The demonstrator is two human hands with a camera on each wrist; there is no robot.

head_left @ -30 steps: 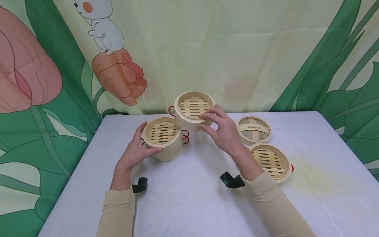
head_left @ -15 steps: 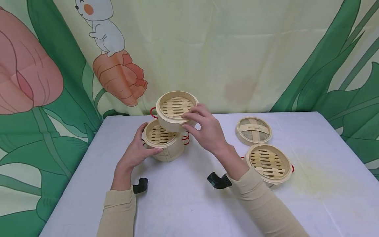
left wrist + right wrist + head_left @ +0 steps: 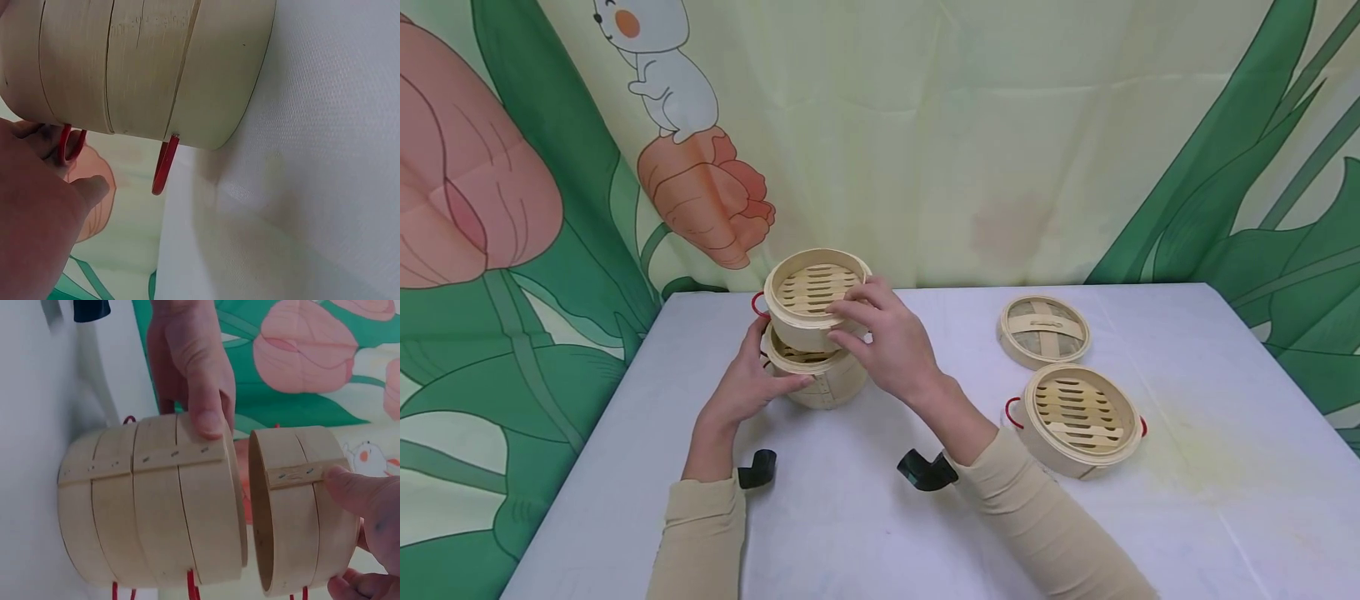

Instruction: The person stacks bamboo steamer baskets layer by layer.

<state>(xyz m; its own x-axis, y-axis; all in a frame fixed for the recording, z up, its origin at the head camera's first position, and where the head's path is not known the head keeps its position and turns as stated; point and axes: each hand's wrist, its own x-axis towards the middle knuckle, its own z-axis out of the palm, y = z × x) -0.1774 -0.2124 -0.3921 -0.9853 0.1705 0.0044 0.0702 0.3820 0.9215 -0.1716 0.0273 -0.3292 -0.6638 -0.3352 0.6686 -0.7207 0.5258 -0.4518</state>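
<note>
Hand (image 3: pixel 887 346) gripping steamer tier (image 3: pixel 815 297), fingers curled

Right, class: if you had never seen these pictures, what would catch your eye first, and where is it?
First, the right hand gripping a bamboo steamer tier just above the steamer stack that the left hand holds at the table's middle; the right wrist view shows a gap between them. To the right lie a woven lid and another steamer tier with red handles. Behind hangs a bright cartoon backdrop.
</note>
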